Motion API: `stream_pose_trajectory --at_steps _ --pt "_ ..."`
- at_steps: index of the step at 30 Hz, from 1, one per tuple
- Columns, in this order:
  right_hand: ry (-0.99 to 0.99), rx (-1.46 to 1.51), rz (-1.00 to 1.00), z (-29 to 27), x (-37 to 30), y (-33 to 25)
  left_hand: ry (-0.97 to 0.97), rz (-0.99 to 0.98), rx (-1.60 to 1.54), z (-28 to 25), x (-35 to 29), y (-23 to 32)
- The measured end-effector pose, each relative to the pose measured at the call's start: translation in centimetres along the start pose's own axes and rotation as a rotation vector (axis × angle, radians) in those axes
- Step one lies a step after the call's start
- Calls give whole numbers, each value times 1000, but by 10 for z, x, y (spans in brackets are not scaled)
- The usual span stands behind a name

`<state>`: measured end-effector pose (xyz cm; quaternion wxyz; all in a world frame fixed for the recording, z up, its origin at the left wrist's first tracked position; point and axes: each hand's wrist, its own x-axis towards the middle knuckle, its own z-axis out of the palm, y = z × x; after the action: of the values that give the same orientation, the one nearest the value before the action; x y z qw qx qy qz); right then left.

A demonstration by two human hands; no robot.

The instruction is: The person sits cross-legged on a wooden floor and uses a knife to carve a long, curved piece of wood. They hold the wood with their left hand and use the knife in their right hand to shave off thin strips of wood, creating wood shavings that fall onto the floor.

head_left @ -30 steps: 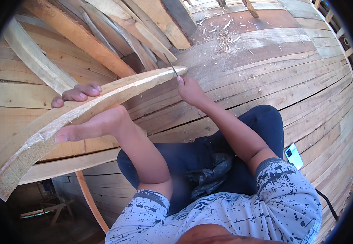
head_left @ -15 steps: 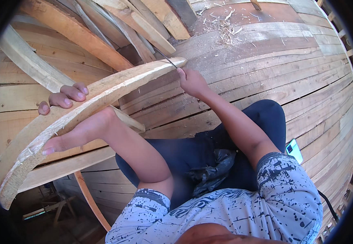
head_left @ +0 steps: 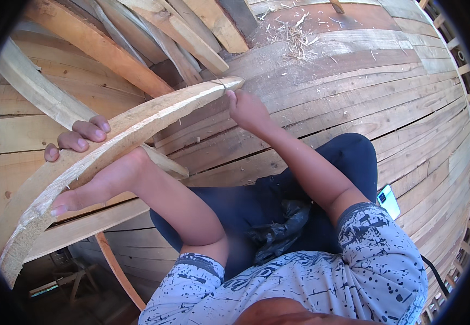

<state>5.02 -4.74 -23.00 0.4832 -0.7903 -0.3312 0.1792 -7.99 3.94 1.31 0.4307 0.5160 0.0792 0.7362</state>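
Note:
A long curved timber (head_left: 153,116), with a pale, rough-cut near edge, slants from the lower left up to a tapered tip at upper centre. My left hand (head_left: 96,184) is closed around its wider part. The fingers curl over the far edge and the thumb presses on the near side. Close to the tip, my right hand (head_left: 248,111) is closed on a thin dark tool (head_left: 224,86) that lies against the timber. Most of the tool is hidden, so I cannot make out its kind.
Leaning beams (head_left: 110,54) crowd the upper left, beside another curved rib (head_left: 45,89). Wood shavings (head_left: 297,40) lie on the plank floor (head_left: 321,103). A light-coloured phone (head_left: 388,202) rests beside my right knee (head_left: 354,157). A dark gap (head_left: 61,276) opens at lower left.
My right hand has shifted slightly left along the timber's tip, and less of the thin tool shows beyond it. The left hand keeps its hold; the whole view has shifted a little.

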Motion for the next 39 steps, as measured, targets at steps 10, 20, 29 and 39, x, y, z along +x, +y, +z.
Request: stream_pose_trajectory --at_steps 10,20,29,39 --pt "-306 899 550 -2 19 13 113 -4 34 -2 3 -2" --pt "-260 602 686 -7 16 1 49 -10 -1 -2 0 -2" --pt "-391 753 678 -9 11 -18 59 0 64 6 -6 4" --pt "-553 795 777 -25 20 -19 -6 38 12 12 -14 7"
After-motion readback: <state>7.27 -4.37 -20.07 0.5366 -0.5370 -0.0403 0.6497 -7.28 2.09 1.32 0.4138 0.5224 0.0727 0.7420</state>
